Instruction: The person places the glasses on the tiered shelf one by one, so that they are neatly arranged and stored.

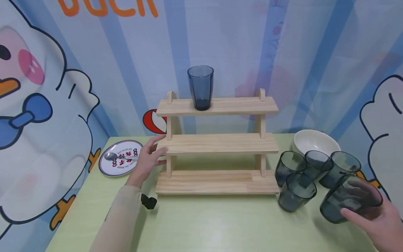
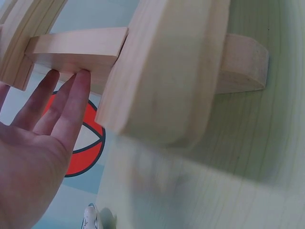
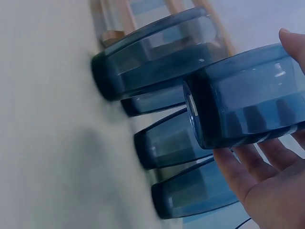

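Note:
A three-tiered wooden display rack (image 1: 217, 143) stands on the table, with a blue-tinted glass (image 1: 201, 87) upright on its top tier. My left hand (image 1: 149, 159) grips the left end of the middle tier. In the left wrist view, fingertips (image 2: 83, 76) touch the upright below that tier. At the right, my right hand (image 1: 382, 220) holds another tinted glass (image 1: 343, 201), tilted, thumb on one side and fingers round the other. Several similar glasses (image 1: 296, 196) stand upright beside the rack; the right wrist view shows them behind the held glass (image 3: 243, 100).
Behind the standing glasses is a white bowl (image 1: 311, 138). Left of the rack lies a white oval plate (image 1: 118, 171) with red lettering and a metal spoon (image 1: 111, 156) on it. A cartoon-printed curtain (image 1: 220, 35) hangs close behind the green table (image 1: 201, 224).

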A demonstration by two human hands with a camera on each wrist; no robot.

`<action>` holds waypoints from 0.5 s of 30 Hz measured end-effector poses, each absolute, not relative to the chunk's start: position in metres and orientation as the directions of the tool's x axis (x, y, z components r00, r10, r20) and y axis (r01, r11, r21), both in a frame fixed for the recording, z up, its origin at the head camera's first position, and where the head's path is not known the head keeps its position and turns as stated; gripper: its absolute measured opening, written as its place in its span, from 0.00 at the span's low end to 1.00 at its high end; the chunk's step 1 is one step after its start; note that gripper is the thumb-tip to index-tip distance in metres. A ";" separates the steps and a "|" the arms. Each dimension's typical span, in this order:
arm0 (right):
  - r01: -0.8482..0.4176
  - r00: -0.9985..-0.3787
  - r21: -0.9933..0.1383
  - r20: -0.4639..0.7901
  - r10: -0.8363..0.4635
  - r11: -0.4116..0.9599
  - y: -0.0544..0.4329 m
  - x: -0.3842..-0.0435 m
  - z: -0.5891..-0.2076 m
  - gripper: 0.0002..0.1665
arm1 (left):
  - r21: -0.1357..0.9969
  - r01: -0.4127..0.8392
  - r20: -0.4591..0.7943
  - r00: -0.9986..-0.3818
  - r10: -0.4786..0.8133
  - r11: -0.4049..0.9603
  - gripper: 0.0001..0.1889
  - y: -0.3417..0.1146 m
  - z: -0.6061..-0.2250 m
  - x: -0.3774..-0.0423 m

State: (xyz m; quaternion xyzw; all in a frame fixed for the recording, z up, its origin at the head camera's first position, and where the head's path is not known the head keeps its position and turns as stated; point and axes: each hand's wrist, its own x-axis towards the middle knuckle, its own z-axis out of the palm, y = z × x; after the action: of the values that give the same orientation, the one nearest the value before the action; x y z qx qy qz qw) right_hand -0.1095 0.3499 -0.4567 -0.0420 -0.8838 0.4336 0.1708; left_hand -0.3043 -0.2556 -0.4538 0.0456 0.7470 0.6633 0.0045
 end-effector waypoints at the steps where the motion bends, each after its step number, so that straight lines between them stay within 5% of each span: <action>1: -0.088 -0.933 -0.770 0.286 0.219 0.632 0.349 -0.109 -0.453 0.48 | 0.991 0.062 0.054 -0.996 0.073 0.118 0.30 -0.256 -0.454 -0.304; 15: -0.258 -0.867 -0.738 0.461 0.187 0.623 0.331 -0.126 -0.393 0.46 | 0.991 0.072 0.064 -0.995 0.072 0.114 0.29 -0.255 -0.454 -0.304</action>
State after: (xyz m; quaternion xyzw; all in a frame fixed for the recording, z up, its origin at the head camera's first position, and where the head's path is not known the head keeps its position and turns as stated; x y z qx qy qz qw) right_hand -0.1256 0.3311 -0.3934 0.0205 -0.8636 0.4334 0.2568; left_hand -0.3038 -0.2549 -0.4535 0.0482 0.7465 0.6637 -0.0001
